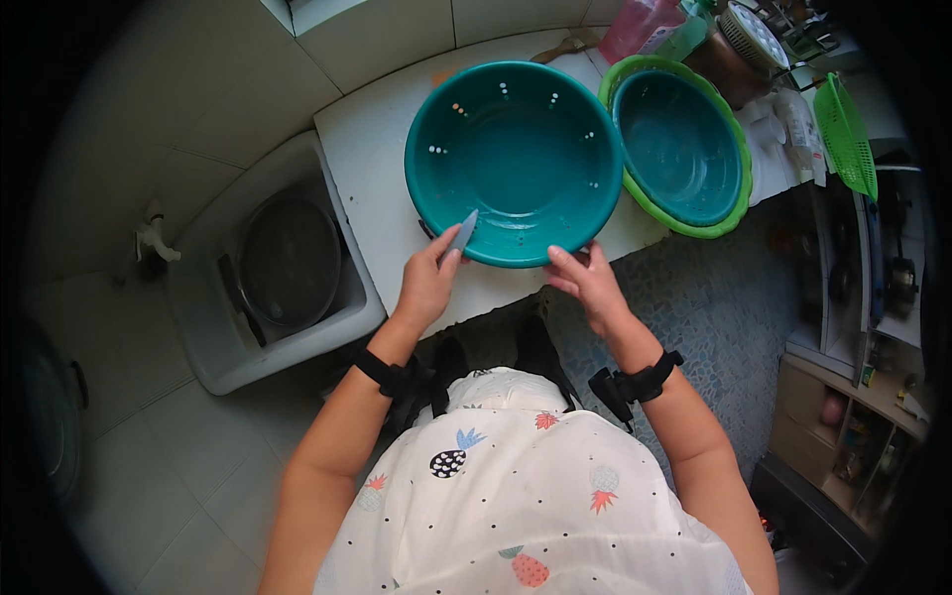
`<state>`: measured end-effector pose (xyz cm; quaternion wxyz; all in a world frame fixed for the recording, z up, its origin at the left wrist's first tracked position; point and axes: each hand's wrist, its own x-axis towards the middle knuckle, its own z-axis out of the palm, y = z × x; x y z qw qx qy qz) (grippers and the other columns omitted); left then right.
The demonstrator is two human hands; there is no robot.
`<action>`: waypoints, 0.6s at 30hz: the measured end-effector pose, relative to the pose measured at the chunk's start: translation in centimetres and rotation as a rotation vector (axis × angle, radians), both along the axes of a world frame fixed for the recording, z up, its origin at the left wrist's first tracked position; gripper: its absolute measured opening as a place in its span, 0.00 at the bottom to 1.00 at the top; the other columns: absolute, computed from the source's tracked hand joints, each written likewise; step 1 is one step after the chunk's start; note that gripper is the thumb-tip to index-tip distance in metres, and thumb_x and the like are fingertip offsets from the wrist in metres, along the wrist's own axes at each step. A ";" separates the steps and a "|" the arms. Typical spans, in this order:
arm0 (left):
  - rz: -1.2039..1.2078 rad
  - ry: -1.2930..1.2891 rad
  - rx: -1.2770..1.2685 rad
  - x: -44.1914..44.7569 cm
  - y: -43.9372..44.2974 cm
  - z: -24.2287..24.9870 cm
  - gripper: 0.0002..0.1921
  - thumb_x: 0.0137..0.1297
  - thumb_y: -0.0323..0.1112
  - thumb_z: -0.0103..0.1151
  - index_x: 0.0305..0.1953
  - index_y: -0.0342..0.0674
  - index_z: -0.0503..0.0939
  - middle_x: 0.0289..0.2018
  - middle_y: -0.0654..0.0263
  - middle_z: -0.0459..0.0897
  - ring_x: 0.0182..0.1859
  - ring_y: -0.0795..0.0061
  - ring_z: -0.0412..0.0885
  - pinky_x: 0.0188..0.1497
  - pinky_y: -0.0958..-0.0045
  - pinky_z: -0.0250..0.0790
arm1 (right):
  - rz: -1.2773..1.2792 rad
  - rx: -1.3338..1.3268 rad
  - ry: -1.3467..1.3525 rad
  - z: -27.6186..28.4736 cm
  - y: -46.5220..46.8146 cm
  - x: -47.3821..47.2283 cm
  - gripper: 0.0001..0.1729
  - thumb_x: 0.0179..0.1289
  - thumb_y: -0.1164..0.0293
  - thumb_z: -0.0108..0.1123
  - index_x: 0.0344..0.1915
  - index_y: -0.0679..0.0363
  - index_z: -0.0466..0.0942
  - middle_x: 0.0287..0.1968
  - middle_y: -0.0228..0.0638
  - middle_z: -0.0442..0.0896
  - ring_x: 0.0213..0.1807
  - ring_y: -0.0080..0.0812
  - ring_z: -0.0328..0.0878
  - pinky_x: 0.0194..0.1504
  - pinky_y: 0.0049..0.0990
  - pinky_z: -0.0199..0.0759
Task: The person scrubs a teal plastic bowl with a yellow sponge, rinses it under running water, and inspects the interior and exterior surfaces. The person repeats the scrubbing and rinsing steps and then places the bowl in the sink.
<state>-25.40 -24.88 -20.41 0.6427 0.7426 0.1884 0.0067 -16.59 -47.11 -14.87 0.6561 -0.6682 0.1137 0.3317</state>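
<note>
A large teal plastic basin with small drain holes in its wall sits on the white countertop, close to its front edge. White and orange spots show around the holes. My left hand is at the basin's front left rim and holds a grey pointed blade, which looks like a knife; its tip rests over the inside of the rim. The handle is hidden. At the front right, my right hand grips the rim, thumb on top and the other fingers partly hidden beneath.
A teal basin nested in a bright green one stands right of the large basin. Behind are pink and green bottles. A grey sink at the left holds a dark round lid or pan. A green basket hangs at the right.
</note>
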 end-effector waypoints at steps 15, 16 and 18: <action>-0.008 0.241 0.140 -1.1 4.4 2.0 0.20 0.67 0.31 0.50 0.60 0.35 0.72 0.39 0.59 0.84 0.42 0.76 0.80 0.47 0.74 0.70 | 0.034 -0.065 -0.593 0.6 3.4 4.5 0.12 0.61 0.71 0.58 0.40 0.65 0.68 0.27 0.31 0.75 0.25 0.20 0.72 0.25 0.21 0.69; -0.049 0.236 0.169 -1.1 4.6 2.1 0.20 0.67 0.31 0.51 0.60 0.35 0.72 0.40 0.59 0.84 0.42 0.75 0.80 0.47 0.73 0.70 | 0.040 -0.076 -0.591 1.2 3.2 5.0 0.12 0.61 0.70 0.59 0.40 0.65 0.69 0.28 0.30 0.75 0.26 0.19 0.72 0.26 0.21 0.69; -0.076 0.212 0.243 -1.1 4.9 2.3 0.20 0.67 0.31 0.51 0.59 0.34 0.72 0.40 0.60 0.83 0.43 0.74 0.79 0.48 0.73 0.69 | 0.055 -0.073 -0.585 2.4 3.0 5.9 0.12 0.62 0.69 0.60 0.39 0.64 0.70 0.29 0.29 0.76 0.27 0.18 0.71 0.28 0.19 0.69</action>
